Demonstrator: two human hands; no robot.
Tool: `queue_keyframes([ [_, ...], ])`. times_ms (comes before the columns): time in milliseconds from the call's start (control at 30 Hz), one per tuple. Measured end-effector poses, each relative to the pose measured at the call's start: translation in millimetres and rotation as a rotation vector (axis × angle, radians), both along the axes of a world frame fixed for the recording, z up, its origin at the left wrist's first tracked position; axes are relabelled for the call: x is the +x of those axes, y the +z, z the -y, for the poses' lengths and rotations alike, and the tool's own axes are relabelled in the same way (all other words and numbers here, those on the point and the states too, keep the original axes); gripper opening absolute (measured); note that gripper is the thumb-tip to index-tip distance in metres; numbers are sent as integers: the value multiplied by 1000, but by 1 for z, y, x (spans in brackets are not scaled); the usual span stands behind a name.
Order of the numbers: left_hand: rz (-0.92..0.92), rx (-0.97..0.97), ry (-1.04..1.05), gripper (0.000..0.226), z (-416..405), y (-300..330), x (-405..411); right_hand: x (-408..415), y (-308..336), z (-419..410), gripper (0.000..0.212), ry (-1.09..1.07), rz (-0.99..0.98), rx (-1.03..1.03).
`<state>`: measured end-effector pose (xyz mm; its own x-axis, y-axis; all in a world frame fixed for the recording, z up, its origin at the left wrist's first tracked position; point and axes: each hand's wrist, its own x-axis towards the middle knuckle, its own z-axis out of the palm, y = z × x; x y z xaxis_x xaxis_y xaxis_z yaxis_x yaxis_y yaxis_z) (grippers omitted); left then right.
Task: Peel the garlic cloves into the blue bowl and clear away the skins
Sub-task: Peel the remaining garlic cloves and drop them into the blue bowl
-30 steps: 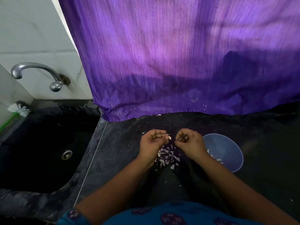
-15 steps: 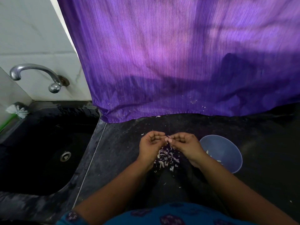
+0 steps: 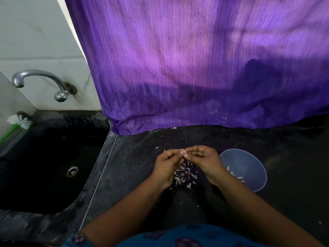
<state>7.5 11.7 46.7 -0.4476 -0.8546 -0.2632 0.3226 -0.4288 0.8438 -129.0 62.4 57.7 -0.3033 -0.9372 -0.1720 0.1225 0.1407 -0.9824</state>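
The left hand (image 3: 168, 162) and right hand (image 3: 203, 157), apart a second ago, now meet, fingers pinching one garlic clove (image 3: 185, 154) above the skins (image 3: 184, 175) mid-counter; peeling continues, the blue bowl (image 3: 249, 163) just right.

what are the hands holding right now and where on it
A garlic clove, pinched between the fingertips of the left hand and right hand above the skins; the exact contact spots are too small to tell.
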Motion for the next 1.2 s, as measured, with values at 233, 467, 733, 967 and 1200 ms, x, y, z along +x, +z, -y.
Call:
queue_keyframes([
  [233, 340, -428, 4, 9, 2, -8, 1, -3, -1, 4, 3, -29, -514, -29],
  [467, 506, -665, -44, 19, 3, -6, 6, -9, 5, 3, 6, 91, -833, -108],
  [733, 638, -813, -81, 15, 10, -10, 9, -11, 9, 3, 4, 179, -919, -170],
  [967, 630, -796, -109, 15, 10, -9, 11, -9, 11, 2, 5, 192, -884, -134],
  [1200, 497, -643, -93, 14, 10, -9, 11, -9, 8, 2, 9, 133, -789, -126],
])
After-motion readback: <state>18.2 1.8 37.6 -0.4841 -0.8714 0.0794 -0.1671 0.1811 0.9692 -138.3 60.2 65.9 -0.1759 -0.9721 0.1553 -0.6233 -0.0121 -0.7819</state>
